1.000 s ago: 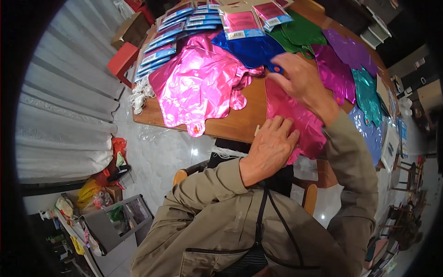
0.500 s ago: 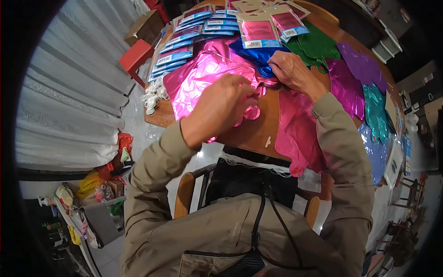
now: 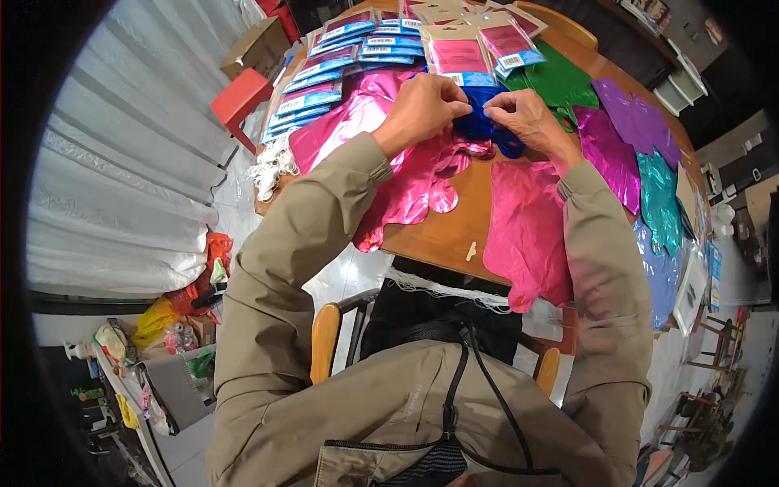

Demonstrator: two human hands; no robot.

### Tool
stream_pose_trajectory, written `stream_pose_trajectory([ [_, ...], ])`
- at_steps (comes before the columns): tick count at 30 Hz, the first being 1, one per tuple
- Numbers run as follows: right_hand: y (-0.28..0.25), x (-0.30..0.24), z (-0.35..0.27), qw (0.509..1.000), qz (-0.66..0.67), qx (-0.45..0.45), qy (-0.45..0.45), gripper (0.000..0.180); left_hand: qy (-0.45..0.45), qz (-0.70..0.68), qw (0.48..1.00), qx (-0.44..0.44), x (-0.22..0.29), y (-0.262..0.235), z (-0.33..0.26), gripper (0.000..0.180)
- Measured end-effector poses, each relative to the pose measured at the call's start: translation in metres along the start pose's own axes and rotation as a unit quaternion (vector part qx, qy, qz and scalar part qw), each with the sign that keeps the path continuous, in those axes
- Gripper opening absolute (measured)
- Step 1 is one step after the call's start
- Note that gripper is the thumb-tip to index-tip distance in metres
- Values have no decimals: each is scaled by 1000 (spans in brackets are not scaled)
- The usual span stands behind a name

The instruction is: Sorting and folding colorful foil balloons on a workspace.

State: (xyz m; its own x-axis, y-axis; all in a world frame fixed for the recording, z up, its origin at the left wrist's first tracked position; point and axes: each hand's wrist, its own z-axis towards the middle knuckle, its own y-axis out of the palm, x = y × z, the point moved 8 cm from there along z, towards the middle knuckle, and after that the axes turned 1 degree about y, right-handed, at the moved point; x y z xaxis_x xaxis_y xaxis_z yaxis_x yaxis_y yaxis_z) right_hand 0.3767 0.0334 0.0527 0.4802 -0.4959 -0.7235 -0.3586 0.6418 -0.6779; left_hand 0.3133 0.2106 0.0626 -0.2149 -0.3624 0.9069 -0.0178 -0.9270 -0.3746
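Observation:
A shiny blue foil balloon [image 3: 479, 123] lies partly under a packet near the far middle of the table. My left hand [image 3: 428, 107] is closed in a pinch at its left side, and my right hand [image 3: 529, 122] pinches at its right, the fingertips of the two close together. Beneath my left wrist spreads a crumpled pink foil balloon [image 3: 406, 191], its rounded lobes toward the table edge. Another flat pink foil balloon [image 3: 523, 223] lies by my right forearm, its narrow end hanging over the near edge.
Stacked flat packets [image 3: 312, 91] cover the far left, with white string [image 3: 274, 166] beside them. Green [image 3: 560, 81], purple [image 3: 637, 118], magenta [image 3: 607, 154], teal [image 3: 659, 199] and pale blue [image 3: 659, 264] foil balloons line the right. A red stool [image 3: 243, 101] stands left of the table.
My left hand has moved away from me and slightly right, off the pink foil, to the blue balloon. My right hand has shifted a little to the right, still at the blue balloon.

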Motion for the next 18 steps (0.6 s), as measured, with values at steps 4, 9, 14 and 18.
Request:
stream_pose_trajectory([
  [4, 1, 3, 1, 1000, 19, -16, 5, 25, 11, 183, 983, 17, -4, 5, 8, 27],
  [9, 1, 0, 0, 1000, 17, -7, -5, 25, -40, 147, 988, -17, -20, 12, 15, 29],
  [14, 3, -2, 0, 999, 40, -26, 17, 25, -37, 106, 993, -35, -29, 11, 16, 29],
  [18, -1, 22, 0, 987, 149, -3, 55, 23, -17, 193, 980, -45, -23, 13, 13, 26],
])
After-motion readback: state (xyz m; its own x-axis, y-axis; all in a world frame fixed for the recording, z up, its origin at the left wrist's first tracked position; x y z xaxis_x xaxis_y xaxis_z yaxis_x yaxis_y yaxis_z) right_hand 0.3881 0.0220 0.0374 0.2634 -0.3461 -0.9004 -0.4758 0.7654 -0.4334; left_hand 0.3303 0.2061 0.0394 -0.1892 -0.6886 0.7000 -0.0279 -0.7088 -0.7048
